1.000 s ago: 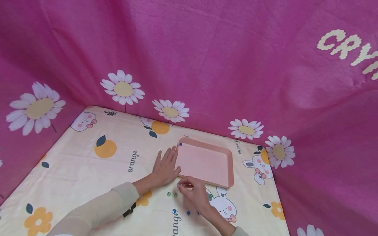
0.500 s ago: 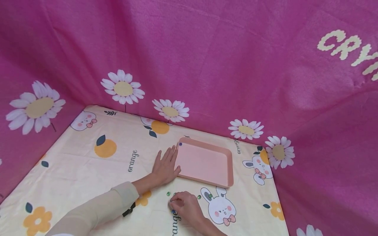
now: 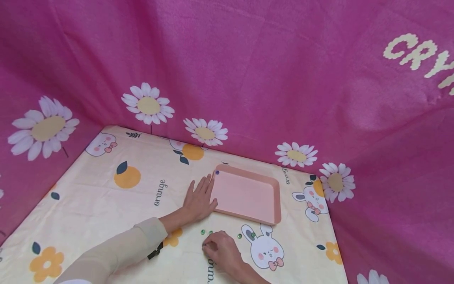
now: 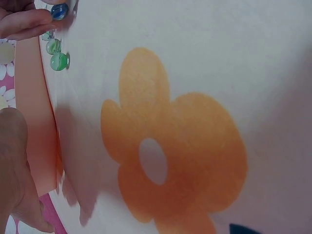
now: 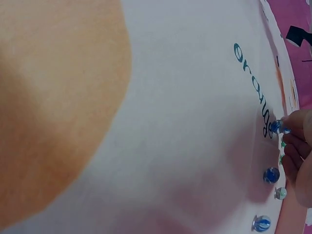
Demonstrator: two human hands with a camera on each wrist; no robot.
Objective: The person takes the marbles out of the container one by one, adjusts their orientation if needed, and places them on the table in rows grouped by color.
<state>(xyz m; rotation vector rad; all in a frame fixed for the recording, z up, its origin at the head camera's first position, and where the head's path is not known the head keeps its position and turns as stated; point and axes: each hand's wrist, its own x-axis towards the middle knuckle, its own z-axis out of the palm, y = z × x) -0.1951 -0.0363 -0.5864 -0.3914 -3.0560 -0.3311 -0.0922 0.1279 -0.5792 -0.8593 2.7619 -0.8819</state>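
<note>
In the head view my left hand (image 3: 198, 201) lies with straight fingers against the left side of a pink rectangular tray (image 3: 244, 219). One dark blue marble (image 3: 218, 172) is in the tray's far left corner. In front of the tray, my right hand (image 3: 223, 250) pinches a blue marble (image 5: 278, 126) between thumb and fingertips, low over the cloth; whether it holds a second one I cannot tell. Green marbles (image 4: 59, 61) lie just beyond that hand. The right wrist view shows another dark blue marble (image 5: 271, 175) and a blue-and-white marble (image 5: 262, 224) on the cloth.
A cream cloth (image 3: 142, 213) printed with flowers, oranges and rabbits covers the table. Pink daisy curtains (image 3: 227, 71) rise behind and at both sides. Two green marbles (image 3: 239, 236) lie right of my right hand. A black strap (image 3: 155, 251) shows by the left forearm.
My right hand has come back from the tray's near edge to the blue marble on the cloth, which its fingers now pinch. My left hand has stayed in place.
</note>
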